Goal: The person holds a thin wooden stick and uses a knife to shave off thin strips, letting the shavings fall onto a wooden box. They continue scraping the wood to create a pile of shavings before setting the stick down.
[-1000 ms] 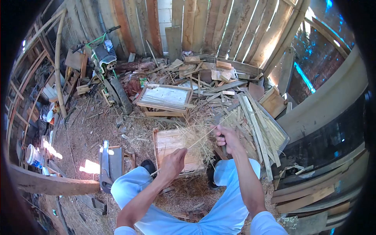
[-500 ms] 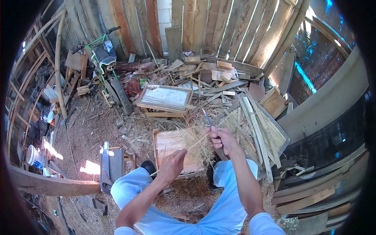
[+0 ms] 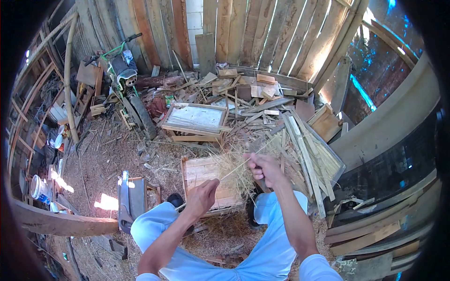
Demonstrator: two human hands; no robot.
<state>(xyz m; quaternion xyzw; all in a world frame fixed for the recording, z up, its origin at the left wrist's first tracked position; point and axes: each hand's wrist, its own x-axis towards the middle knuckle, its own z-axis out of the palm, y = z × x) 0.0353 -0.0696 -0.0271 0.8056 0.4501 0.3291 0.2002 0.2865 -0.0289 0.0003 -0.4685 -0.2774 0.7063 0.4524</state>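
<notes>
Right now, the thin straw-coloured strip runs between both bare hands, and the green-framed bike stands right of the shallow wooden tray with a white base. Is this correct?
The side is wrong: in the head view, the green-framed bike stands left of the shallow wooden tray. The thin strip does run between left hand and right hand.

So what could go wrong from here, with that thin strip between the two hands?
First, the knife-like tool, blurred in the right hand, might slip along the thin strip and catch the left hand, which grips the strip lower down.
Second, the strip looks slender, so it could snap or split under pressure.
Third, the tangled shavings beside the wooden crate might snag the strip.
</notes>
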